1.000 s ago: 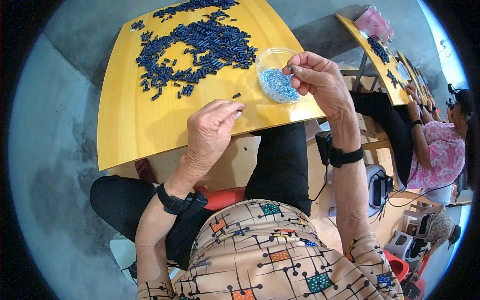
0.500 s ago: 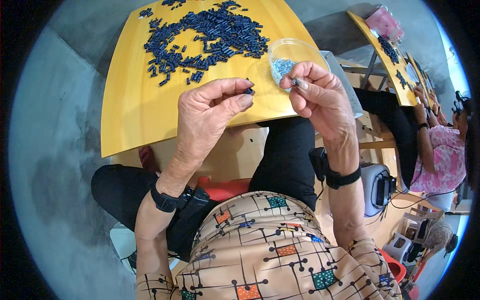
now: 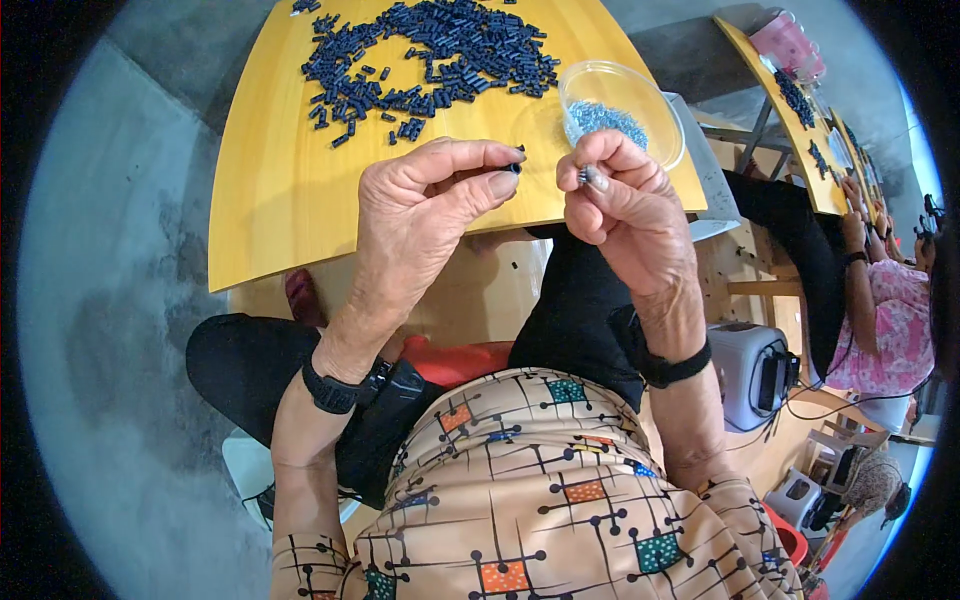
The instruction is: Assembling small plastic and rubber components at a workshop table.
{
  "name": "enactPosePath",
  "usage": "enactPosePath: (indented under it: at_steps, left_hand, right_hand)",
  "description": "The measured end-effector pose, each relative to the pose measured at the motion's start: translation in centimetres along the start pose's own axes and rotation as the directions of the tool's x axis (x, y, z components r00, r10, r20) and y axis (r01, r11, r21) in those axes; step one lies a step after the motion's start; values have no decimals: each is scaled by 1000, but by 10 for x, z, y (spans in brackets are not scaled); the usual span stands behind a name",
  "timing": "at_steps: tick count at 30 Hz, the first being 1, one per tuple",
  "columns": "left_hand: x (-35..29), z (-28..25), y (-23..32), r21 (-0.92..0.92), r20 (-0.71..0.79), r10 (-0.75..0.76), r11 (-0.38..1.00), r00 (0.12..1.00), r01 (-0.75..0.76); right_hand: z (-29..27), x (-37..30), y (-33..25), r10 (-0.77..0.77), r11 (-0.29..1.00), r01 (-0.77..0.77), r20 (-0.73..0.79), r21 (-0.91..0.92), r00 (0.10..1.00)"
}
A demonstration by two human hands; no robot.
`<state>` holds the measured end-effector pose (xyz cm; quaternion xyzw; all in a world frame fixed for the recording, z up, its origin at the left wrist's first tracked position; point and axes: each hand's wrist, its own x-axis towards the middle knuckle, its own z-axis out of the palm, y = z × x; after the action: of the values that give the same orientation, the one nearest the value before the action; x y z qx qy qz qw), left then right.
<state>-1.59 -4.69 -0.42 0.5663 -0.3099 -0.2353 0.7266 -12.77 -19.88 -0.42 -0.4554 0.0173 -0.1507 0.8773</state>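
Observation:
Between the thumb and index finger of my left hand [image 3: 425,205] is a small black plastic tube [image 3: 514,167], its open end turned right. My right hand [image 3: 632,205] pinches a tiny metal spring [image 3: 585,175], mostly covered by the fingertips. A short gap separates the two pieces above the table's near edge. Just beyond my right hand stands a round clear tub [image 3: 672,125] holding many small silvery-blue springs [image 3: 608,124]. Farther back, a large spread of loose black tubes [image 3: 480,45] lies on the yellow table [image 3: 280,200].
A grey box [image 3: 703,180] stands by the table's right side. At the far right a person in a pink top [image 3: 885,330] works at another yellow table [image 3: 765,90] with black pieces and a pink bucket [image 3: 787,47]. A grey-white case [image 3: 742,375] with cables stands to my right.
My right hand has drawn slightly left and nearer the left hand, showing more of the tub. The view has shifted a little; both hands keep their pinches.

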Motion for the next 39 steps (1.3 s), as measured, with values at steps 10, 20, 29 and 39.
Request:
enactPosePath:
  at_steps: [10, 20, 29, 39]
  left_hand:
    - [-6, -1, -1, -73, 34, -95, 993, 995, 98]
    - [-10, -4, -6, -5, 55, -66, 998, 996, 66]
    - [-14, -5, -8, 25, 51, -67, 998, 996, 66]
    - [-17, -4, -12, -20, 48, -77, 997, 996, 78]
  right_hand:
    - [3, -7, 18, 68, 997, -66, -59, 39, 996]
    - [7, -11, 27, 24, 999, -29, -149, -29, 988]
    - [20, -10, 32, -83, 949, -2, -255, -316, 963]
    - [25, -11, 32, -270, 769, 96, -185, -632, 945]
